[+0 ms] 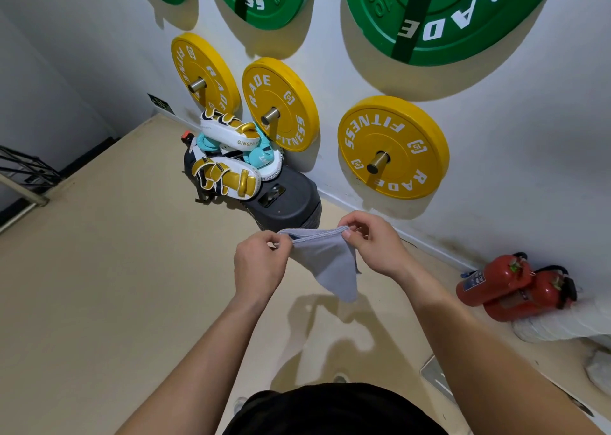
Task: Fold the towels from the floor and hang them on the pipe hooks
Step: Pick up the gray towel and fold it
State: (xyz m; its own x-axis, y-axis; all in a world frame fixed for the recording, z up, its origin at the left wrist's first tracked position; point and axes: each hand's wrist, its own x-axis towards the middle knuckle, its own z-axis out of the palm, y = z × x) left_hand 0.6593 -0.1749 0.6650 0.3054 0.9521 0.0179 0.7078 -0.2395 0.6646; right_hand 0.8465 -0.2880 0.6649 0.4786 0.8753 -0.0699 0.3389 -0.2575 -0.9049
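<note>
Left hand [261, 262] and right hand [373, 246] each pinch the top hem of a grey towel [327, 266], and the hem is stretched between them. The rest hangs below the grip in a loose point, off the beige floor [115, 286]. Right of grip: two red fire extinguishers [509, 286] lying by the wall. Just past grip: black base [287, 203] with white-gold boxing pads [224, 130] piled beside it. Further out: yellow weight plates [393, 147] on wall pegs, with green plates [439, 14] above.
</note>
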